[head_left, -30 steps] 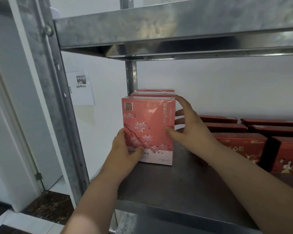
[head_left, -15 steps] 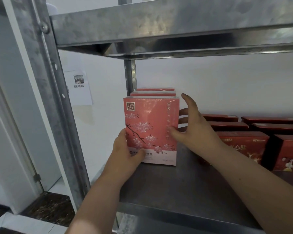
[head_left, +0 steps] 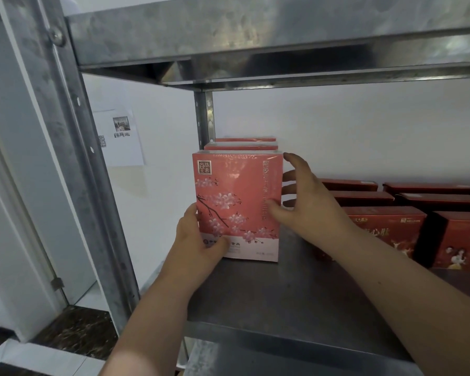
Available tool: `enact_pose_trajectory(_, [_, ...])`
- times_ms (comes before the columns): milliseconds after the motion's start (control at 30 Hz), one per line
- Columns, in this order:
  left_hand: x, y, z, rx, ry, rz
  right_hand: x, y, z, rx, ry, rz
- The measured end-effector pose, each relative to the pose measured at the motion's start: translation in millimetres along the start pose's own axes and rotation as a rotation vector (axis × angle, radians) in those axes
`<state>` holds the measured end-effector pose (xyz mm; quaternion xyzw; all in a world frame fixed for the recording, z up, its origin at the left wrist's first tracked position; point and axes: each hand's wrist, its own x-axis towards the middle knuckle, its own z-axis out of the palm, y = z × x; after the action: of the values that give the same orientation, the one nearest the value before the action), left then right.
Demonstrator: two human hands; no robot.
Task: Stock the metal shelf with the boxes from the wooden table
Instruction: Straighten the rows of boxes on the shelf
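A pink box (head_left: pixel 236 191) printed with blossom branches stands upright on the metal shelf (head_left: pixel 296 308), at its left end. Two more pink boxes (head_left: pixel 240 146) stand right behind it, only their tops showing. My left hand (head_left: pixel 198 245) grips the front box at its lower left corner, thumb on the front face. My right hand (head_left: pixel 310 202) is at the box's right edge with fingers spread and fairly straight; the thumb touches the front face.
Several dark red boxes (head_left: pixel 385 229) stand in rows on the right half of the shelf. An upper shelf board (head_left: pixel 255 36) hangs close overhead. The front post (head_left: pixel 73 158) rises at the left. A paper sheet (head_left: pixel 120 137) is stuck on the wall.
The fingers of my right hand have lifted off the box's top right corner and spread. The pink box stays upright, with my left hand in the same hold.
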<state>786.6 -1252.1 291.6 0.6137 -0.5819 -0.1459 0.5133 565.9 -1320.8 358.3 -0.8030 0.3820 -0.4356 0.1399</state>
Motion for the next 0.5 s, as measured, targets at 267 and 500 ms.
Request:
enact_pose_trajectory(267, [-27, 33, 12, 0.382, 0.172, 0.522, -5, 3, -27, -0.303, 0.056, -0.039])
enact_pose_trajectory(500, [-36, 104, 71, 0.424, -0.215, 0.809, -29, 53, -87, -0.472, 0.02, -0.133])
